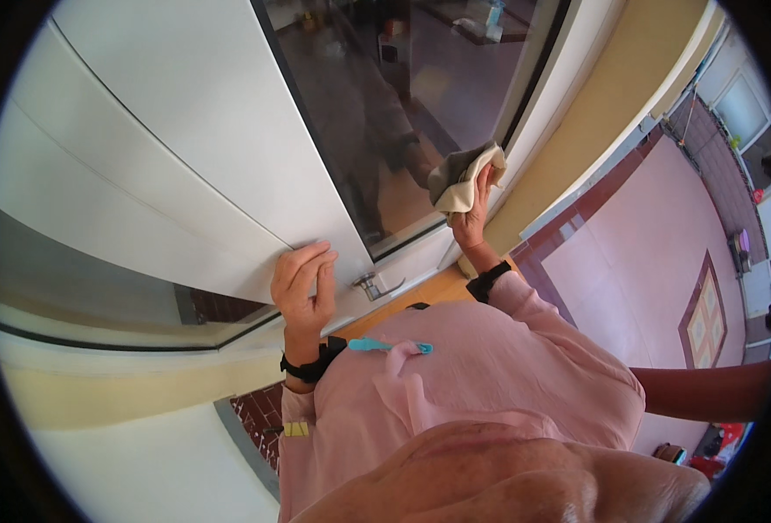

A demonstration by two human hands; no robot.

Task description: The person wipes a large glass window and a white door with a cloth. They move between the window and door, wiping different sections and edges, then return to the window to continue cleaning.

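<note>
A folded beige cloth (467, 180) is gripped in my right hand (473, 212), against the lower right part of a dark glass pane (398, 118). The pane sits in a white frame (196, 131) and mirrors my arm and the room. My left hand (303, 284) holds nothing; its loosely curled fingers rest at the white frame, near the seam. Just right of it, a metal lever handle (375, 286) projects from the frame's lower corner. Black bands circle both my wrists.
A second glass pane (130, 281) lies at the left. Right of the frame runs a yellow wall (594, 111), and beyond it a pale tiled floor (640, 255) with a patterned inlay (704, 317). A brown bar-like object (705, 392) extends beside my right side.
</note>
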